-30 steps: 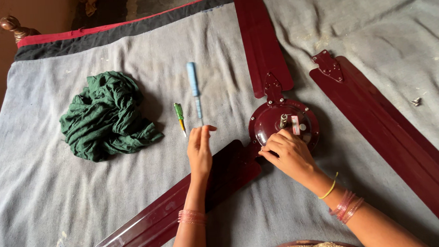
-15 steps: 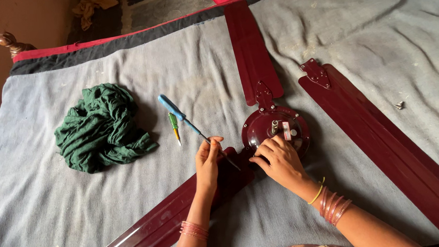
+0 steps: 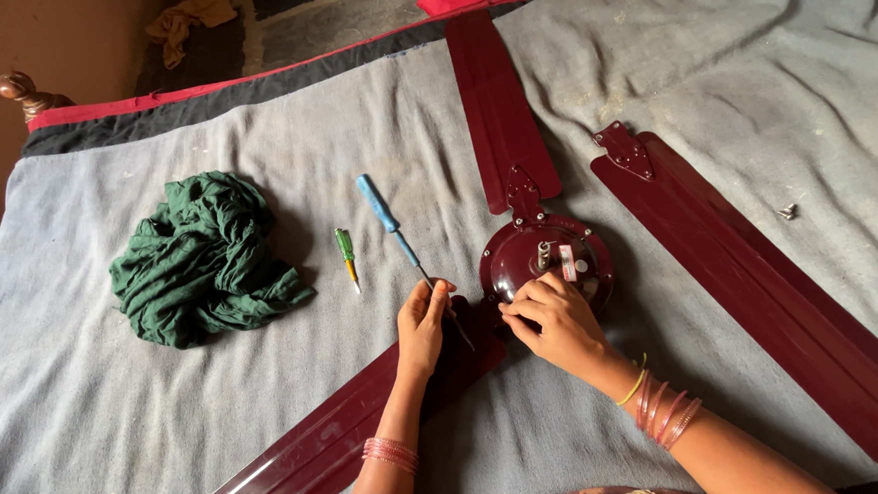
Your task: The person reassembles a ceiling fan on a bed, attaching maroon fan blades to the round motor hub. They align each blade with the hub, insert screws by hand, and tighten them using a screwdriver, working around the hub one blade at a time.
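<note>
Screwdriver (image 3: 399, 241) with a blue handle lies slanted across the grey cloth (image 3: 168, 432), handle up and away, thin steel shaft running down toward the person; the left hand (image 3: 421, 328) rests over the shaft near its tip, fingers laid flat rather than curled, so whether it pinches the steel or merely presses it cannot be told; the handle itself is free, well clear of the palm. The tool looks light and stiff; the bare shaft is likely slippery, so the ribbed-looking handle seems the better place to take hold. The right hand (image 3: 553, 321) sits with bent fingers on the near rim of the fan motor (image 3: 548, 261), fingertips pinched at the spot where the lower-left blade (image 3: 320, 454) meets it; what it pinches is hidden. The motor is probably heavy and rigid, best steadied by its rim; the maroon blades are long, thin metal, stiff yet easy to bend if lifted by one end. Another blade (image 3: 497, 104) points away, a third blade (image 3: 761, 280) lies loose to the right; a small green screwdriver (image 3: 346, 254) lies just beside the blue one; a crumpled green rag (image 3: 199, 260) sits well to the left; a small screw (image 3: 787, 212) lies at far right.
</note>
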Motion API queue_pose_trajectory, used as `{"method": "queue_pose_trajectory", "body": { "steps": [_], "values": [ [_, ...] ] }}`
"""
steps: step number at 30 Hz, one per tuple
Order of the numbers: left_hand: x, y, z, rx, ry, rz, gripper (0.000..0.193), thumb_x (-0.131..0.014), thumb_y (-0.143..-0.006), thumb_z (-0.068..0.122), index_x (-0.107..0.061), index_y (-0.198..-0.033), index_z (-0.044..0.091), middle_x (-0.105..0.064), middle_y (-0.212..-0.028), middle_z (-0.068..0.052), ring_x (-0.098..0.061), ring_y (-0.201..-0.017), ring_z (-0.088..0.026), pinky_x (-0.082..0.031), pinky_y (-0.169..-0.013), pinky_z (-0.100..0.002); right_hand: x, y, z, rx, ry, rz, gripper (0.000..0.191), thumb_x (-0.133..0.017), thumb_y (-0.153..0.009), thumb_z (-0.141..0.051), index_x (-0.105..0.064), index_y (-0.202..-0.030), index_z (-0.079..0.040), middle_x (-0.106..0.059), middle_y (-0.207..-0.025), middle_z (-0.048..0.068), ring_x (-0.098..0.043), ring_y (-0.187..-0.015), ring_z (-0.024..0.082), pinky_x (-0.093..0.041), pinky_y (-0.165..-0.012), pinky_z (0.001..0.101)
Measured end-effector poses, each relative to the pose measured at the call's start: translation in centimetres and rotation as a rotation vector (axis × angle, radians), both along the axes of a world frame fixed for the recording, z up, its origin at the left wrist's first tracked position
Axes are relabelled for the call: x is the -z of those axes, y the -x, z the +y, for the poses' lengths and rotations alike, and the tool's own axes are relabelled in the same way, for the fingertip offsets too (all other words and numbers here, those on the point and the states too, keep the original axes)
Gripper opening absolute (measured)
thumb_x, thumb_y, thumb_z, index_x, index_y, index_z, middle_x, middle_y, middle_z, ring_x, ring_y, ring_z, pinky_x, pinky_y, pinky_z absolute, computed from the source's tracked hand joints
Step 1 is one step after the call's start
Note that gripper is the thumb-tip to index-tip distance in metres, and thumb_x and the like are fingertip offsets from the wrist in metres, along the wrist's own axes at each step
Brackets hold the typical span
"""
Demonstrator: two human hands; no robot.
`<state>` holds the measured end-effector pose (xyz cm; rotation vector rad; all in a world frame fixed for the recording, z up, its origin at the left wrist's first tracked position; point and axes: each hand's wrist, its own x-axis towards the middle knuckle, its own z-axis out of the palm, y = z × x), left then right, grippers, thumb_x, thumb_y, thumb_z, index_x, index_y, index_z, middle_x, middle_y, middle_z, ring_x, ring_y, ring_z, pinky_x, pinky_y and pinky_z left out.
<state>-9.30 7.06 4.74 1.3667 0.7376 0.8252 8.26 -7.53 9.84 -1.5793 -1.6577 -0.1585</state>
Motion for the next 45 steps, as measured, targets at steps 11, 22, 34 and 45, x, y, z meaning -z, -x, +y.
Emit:
{"method": "queue_pose_trajectory", "body": {
  "steps": [11, 22, 34, 45],
  "values": [
    [-0.9, -0.6, -0.9, -0.019, -0.071, -0.045, 0.027, -0.061, -0.104, 0.026, -0.075, -0.105, 0.003, -0.05, -0.085, 0.004, -0.051, -0.076, -0.007, -0.044, -0.071, -0.022, -0.2, 0.4, 0.5, 0.069, 0.004, 0.0, 0.02, -0.084, -0.077, -0.024, -0.069, -0.072, -0.012, -0.062, -0.079, 0.0, -0.058, -0.083, 0.023, -0.047, -0.076, 0.0385],
    [-1.2, -1.0, -2.2, 0.066, 0.064, -0.306, 0.017, -0.065, -0.099, 0.011, -0.067, -0.111, 0.0, -0.067, -0.104, -0.006, -0.071, -0.089, -0.013, -0.059, -0.083, -0.028, -0.1, 0.7, 0.6, 0.118, 0.055, -0.015, 0.022, -0.082, -0.082, -0.025, -0.067, -0.075, -0.01, -0.063, -0.081, 0.001, -0.059, -0.084, 0.023, -0.048, -0.078, 0.0385],
    [-3.2, -1.0, -4.6, -0.125, -0.42, -0.237, 0.01, -0.059, -0.103, -0.002, -0.064, -0.111, -0.006, -0.056, -0.101, -0.008, -0.07, -0.092, -0.017, -0.059, -0.085, -0.029, -0.1, 0.8, 0.9, 0.132, 0.016, -0.029, 0.028, -0.081, -0.082, -0.034, -0.063, -0.074, -0.014, -0.059, -0.077, 0.0, -0.057, -0.079, 0.024, -0.047, -0.072, 0.0395],
    [-3.7, -1.3, -5.1, -0.117, -0.465, -0.154, 0.03, -0.052, -0.1, -0.011, -0.064, -0.127, -0.004, -0.062, -0.102, -0.007, -0.072, -0.096, -0.016, -0.055, -0.082, -0.025, 0.3, 1.2, 1.0, 0.174, 0.003, -0.097, 0.037, -0.076, -0.086, -0.04, -0.057, -0.077, -0.01, -0.057, -0.078, 0.003, -0.055, -0.08, 0.025, -0.048, -0.071, 0.0402]
  ]
}}
